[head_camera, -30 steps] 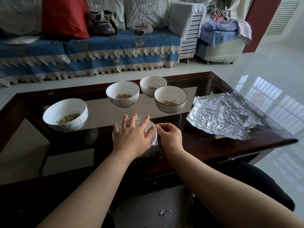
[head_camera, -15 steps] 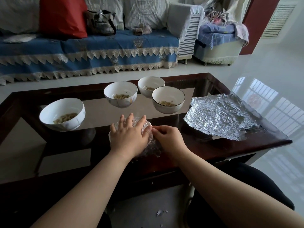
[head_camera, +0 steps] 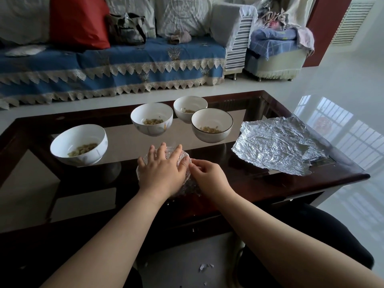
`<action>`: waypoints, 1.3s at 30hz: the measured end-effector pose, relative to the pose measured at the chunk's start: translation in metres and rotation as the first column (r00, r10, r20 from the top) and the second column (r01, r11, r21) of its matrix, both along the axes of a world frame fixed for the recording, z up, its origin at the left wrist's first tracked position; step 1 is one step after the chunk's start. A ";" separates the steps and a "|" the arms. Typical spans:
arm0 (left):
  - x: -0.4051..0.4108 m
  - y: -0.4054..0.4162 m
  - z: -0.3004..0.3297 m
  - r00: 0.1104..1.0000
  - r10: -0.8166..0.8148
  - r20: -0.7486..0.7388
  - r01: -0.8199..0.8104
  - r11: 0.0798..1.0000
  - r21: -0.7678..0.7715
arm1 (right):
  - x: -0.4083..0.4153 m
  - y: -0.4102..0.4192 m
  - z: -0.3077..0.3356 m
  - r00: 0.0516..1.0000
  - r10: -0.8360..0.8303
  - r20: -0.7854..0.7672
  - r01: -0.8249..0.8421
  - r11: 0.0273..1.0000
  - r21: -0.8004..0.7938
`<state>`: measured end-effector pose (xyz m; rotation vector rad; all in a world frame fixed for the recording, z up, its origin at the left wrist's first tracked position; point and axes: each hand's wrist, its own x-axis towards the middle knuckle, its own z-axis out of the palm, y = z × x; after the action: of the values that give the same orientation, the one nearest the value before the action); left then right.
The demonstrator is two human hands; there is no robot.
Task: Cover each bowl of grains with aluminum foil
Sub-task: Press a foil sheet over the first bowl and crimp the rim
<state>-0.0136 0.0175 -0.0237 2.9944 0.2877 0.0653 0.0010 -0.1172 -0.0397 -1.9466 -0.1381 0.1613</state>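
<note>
A foil-covered bowl (head_camera: 185, 185) stands near the front of the glass coffee table (head_camera: 270, 183). My left hand (head_camera: 162, 171) lies flat on its top with fingers spread, pressing the foil down. My right hand (head_camera: 207, 175) pinches the foil at the bowl's right rim, fingers curled. Several uncovered white bowls of grains stand behind: one at the left (head_camera: 80, 144), one in the middle (head_camera: 151, 118), one at the back (head_camera: 190, 108), and a dark-rimmed one (head_camera: 212, 124). Loose foil sheets (head_camera: 276, 145) lie at the right.
A sofa with a blue lace-trimmed cover (head_camera: 112, 65) runs behind the table. A padded stool (head_camera: 276, 55) stands at the back right. Small foil scraps (head_camera: 204, 267) lie on the floor below the table's front edge. A glossy white floor stretches to the right.
My right hand's fingers have shifted up from the bowl's side to its right rim, next to my left thumb. My left hand stays pressed on top. The view drifted slightly.
</note>
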 end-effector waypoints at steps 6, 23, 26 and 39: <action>0.001 -0.001 0.000 1.000 0.017 0.006 -0.017 1.000 -0.012 | -0.001 0.004 -0.008 0.990 -0.058 -0.127 0.082 0.978 0.194; -0.006 0.010 0.005 0.998 0.060 -0.011 -0.059 0.995 0.074 | -0.001 0.008 -0.021 0.991 -0.065 0.119 0.053 0.994 0.096; -0.005 0.009 0.001 0.997 0.071 0.018 -0.072 0.997 0.020 | -0.001 0.007 -0.024 0.989 -0.130 0.068 0.119 0.982 0.144; -0.003 0.009 -0.004 0.993 0.093 0.069 -0.094 0.996 0.013 | -0.001 0.015 -0.026 0.970 -0.242 -0.038 0.244 0.944 0.222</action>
<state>-0.0170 0.0265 -0.0277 2.9860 0.4210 0.1805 0.0001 -0.1019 -0.0655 -1.7182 0.0887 -0.0080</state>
